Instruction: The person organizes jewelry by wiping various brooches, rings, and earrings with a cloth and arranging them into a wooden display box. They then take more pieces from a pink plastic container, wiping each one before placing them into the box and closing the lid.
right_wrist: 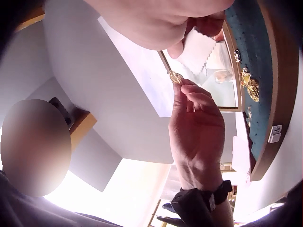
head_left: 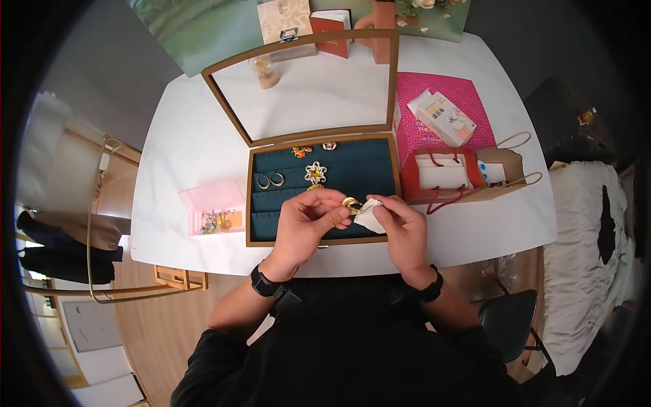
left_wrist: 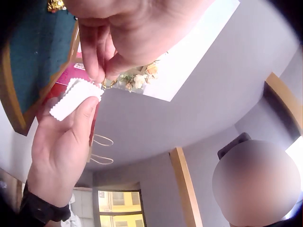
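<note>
My left hand (head_left: pixel 305 220) pinches a small gold piece of jewellery (right_wrist: pixel 175 77) between thumb and fingertips; its exact kind I cannot tell. Beside it, my right hand (head_left: pixel 408 234) grips a white polishing cloth (head_left: pixel 369 216) with a zigzag edge, its thumb on top. The cloth lies right at the gold piece in the head view. Both hands are over the front of a wooden jewellery box (head_left: pixel 251 203) with dark teal lining, its glass lid raised. Inside are a flower brooch (head_left: pixel 315 173), a pair of hoop earrings (head_left: pixel 270 180) and more jewellery at the back.
Left of the box, an open pink case (head_left: pixel 211 197) holds mixed jewellery. On the right stand a red paper bag (head_left: pixel 441 178) and a brown bag (head_left: pixel 512 166), with a white carton (head_left: pixel 444 119) on a pink sheet (head_left: pixel 417 85) behind. Books (head_left: pixel 330 37) and flowers are at the back.
</note>
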`<action>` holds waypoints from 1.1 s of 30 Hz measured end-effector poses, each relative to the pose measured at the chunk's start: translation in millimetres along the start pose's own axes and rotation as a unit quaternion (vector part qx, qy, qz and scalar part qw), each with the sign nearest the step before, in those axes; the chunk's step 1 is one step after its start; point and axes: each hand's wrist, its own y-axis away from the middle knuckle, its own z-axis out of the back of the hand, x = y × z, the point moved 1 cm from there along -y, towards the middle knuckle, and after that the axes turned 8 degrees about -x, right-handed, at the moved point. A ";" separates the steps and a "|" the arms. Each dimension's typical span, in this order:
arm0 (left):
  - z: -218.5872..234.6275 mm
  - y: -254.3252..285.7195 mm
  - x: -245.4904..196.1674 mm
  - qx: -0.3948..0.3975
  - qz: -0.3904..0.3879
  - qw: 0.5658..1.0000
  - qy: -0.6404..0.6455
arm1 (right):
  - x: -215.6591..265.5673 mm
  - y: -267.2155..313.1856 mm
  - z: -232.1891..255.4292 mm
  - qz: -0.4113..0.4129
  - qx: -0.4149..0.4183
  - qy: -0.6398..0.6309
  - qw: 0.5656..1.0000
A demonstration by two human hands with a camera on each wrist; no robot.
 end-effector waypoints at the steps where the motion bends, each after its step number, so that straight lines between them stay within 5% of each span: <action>1: -2.1 1.5 -0.1 0.002 -0.005 1.000 -0.007 | 1.8 -1.0 0.3 0.001 -0.003 -0.002 1.000; 19: 12.9 5.4 3.7 -0.028 -0.018 0.998 -0.045 | 10.7 -5.0 -26.5 -0.043 0.030 -0.101 0.993; 21: 16.1 5.6 7.1 -0.023 -0.019 0.999 -0.045 | 17.1 -7.2 -33.9 -0.108 0.032 -0.091 0.989; 27: 20.4 5.1 11.7 -0.035 -0.022 0.998 -0.044 | 8.7 -13.7 -31.7 0.024 0.076 0.100 0.992; 33: 27.0 -1.8 11.7 -0.022 -0.006 0.999 -0.041 | 1.2 -14.6 -34.9 -0.034 0.064 0.030 0.997</action>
